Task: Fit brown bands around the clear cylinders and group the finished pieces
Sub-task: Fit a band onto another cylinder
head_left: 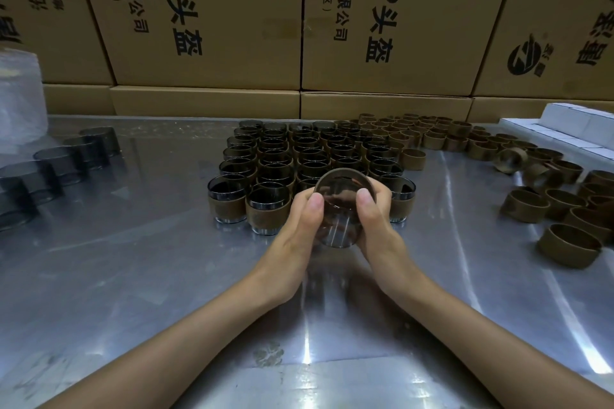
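Note:
Both hands hold one clear smoky cylinder (339,219) above the table, tipped with its base toward me. A brown band (344,173) sits around its far end. My left hand (295,232) grips the left side and my right hand (377,222) the right side, thumbs pressed on the glass. Just behind stands a tight block of several banded cylinders (299,159) in rows. Loose brown bands (564,209) lie scattered to the right. Bare clear cylinders (59,166) stand in a line at the left.
The work surface is a shiny metal table (166,276). Stacked cardboard boxes (216,26) form a wall along its back edge. A white plastic-wrapped bundle (20,103) sits at the far left, and white flat boxes (571,129) at the far right.

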Available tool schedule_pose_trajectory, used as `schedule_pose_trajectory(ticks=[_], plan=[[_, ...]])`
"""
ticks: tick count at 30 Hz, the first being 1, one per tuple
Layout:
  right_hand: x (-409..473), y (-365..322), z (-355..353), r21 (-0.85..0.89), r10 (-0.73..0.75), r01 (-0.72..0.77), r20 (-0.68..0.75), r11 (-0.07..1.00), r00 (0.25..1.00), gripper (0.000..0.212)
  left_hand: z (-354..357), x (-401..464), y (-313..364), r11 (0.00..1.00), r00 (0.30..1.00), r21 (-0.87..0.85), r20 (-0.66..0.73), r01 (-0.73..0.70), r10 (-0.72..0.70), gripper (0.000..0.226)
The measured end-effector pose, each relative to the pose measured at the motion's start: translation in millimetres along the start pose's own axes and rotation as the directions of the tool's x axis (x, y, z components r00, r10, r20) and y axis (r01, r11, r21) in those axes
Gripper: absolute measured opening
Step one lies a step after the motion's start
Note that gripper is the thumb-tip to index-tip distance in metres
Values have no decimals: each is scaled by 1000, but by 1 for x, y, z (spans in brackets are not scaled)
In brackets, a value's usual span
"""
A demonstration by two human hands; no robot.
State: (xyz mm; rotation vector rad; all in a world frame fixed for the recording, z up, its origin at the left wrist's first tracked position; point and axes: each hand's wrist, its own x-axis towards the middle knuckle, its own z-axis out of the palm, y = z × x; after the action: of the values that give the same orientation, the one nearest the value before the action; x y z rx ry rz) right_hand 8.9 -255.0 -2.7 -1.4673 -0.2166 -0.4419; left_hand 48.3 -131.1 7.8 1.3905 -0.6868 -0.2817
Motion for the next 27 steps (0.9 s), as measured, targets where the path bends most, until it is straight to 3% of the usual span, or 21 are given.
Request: schedule_pose_trajectory(ticks=[1,5,9,12,18,22,27], plan=[[1,2,-1,-2,-7,7,-9,1000,1000,51,-4,-2,-5,996,998,72,33,-47,45,59],[6,8,-1,-57,-25,21,-58,998,998,69,-7,-1,-5,992,996,92,34,-83,80,56],[8,8,-1,-74,-54,46,-110,996,992,59,-10,0,-7,995,996,61,39,-81,79,50],[4,6,-1,-19,-14,12,-92,1000,996,72,-9,1,-8,997,997,33,15,-73,72,44],[3,2,-2,15,47,-45,-118,999,992,50,-11,6,-10,996,1000,-88,-17,-5,3,48],[3,-1,-4,30,58,-55,-130,998,990,42,-13,7,-11,991,998,-128,-59,28,-36,39],[3,-6,-6,99,98,-90,-76,991,992,57,-15,8,-8,989,999,-148,-40,13,-19,47]])
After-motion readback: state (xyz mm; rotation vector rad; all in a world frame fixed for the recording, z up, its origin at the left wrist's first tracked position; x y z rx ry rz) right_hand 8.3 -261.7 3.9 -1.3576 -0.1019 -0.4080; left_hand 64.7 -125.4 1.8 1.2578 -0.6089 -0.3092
